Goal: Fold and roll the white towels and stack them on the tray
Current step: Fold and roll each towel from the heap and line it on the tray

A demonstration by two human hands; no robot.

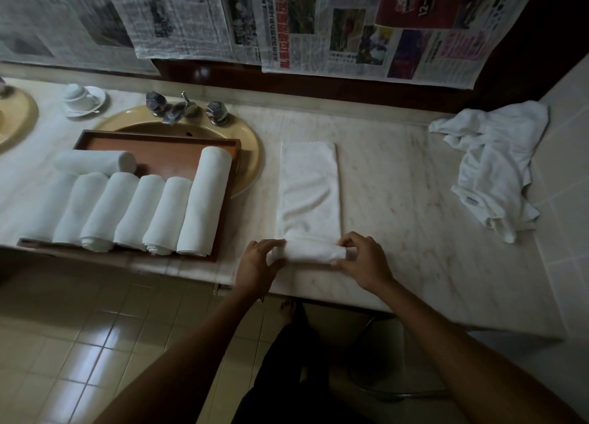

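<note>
A folded white towel (308,188) lies as a long strip on the marble counter, its near end rolled into a short tube. My left hand (258,259) grips the left end of that roll and my right hand (363,259) grips the right end. To the left, a brown wooden tray (165,151) sits over the sink and holds several rolled white towels (127,211) side by side, with one more roll (95,162) lying across behind them. A loose heap of unfolded white towels (494,168) lies at the counter's far right.
A yellow sink (248,156) with chrome taps (186,108) lies under and behind the tray. A white cup and saucer (83,98) stand at the back left. Newspaper sheets (318,25) cover the wall. The counter's front edge runs just below my hands, above a tiled floor.
</note>
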